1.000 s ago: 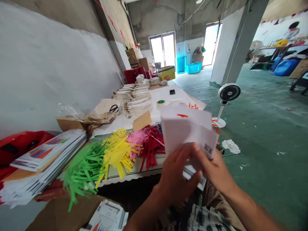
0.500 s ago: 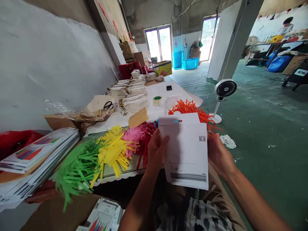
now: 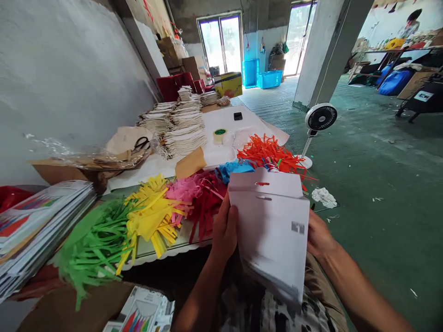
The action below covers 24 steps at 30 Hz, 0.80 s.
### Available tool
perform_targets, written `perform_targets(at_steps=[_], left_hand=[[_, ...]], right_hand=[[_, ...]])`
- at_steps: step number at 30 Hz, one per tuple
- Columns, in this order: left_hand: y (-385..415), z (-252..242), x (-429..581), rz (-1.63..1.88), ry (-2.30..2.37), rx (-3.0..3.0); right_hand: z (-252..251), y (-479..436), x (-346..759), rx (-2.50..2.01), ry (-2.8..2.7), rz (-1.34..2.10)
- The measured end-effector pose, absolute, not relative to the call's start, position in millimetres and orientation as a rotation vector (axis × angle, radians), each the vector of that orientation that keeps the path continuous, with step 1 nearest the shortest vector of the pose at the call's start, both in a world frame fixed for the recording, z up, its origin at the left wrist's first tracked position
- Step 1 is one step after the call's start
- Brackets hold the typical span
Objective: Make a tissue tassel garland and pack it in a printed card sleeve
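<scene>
In front of me a white packaging box (image 3: 272, 235) hangs upright, a little tilted. Its top flap has a hang slot, and a small grey printed label sits at its right side; the bottom edge is blurred. My left hand (image 3: 224, 230) grips the left edge, thumb in front. My right hand (image 3: 319, 236) is closed at the right edge, its fingers partly hidden behind the box. Behind it on the table lie paper tassels: blue (image 3: 235, 169), orange-red (image 3: 270, 150), dark red (image 3: 207, 207), pink (image 3: 183, 189), yellow (image 3: 152, 216) and green (image 3: 97, 240).
Flat printed packages (image 3: 51, 221) are stacked at the left, with printed boxes (image 3: 141, 309) below in a carton. Farther back are stacks of paper bundles (image 3: 187, 131), scissors (image 3: 141, 143) and a tape roll (image 3: 219, 134). A fan (image 3: 321, 117) stands right of the table.
The box has tipped in my hands, so its top flap and slot show more fully. My right hand has closed in on its edge. The view has shifted slightly.
</scene>
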<state>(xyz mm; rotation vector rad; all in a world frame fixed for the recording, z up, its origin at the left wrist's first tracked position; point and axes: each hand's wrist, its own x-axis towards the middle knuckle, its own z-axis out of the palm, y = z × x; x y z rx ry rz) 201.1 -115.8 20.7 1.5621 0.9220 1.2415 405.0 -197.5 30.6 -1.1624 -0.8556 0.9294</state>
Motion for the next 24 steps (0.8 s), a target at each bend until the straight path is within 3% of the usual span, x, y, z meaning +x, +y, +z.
perform_targets(at_steps=[9, 16, 24], left_hand=[[-122.3, 14.8, 198.9, 1.301, 1.072, 1.601], [-133.6, 5.9, 193.4, 1.288, 1.145, 1.486], [-147.9, -12.7, 182.3, 1.239, 1.104, 1.284]], right_hand=[[19.4, -219.9, 393.9, -1.165, -0.831, 1.015], [30.2, -221.8, 393.8, -1.369, -1.087, 0.518], [18.4, -217.8, 394.4, -1.461, -1.119, 0.377]])
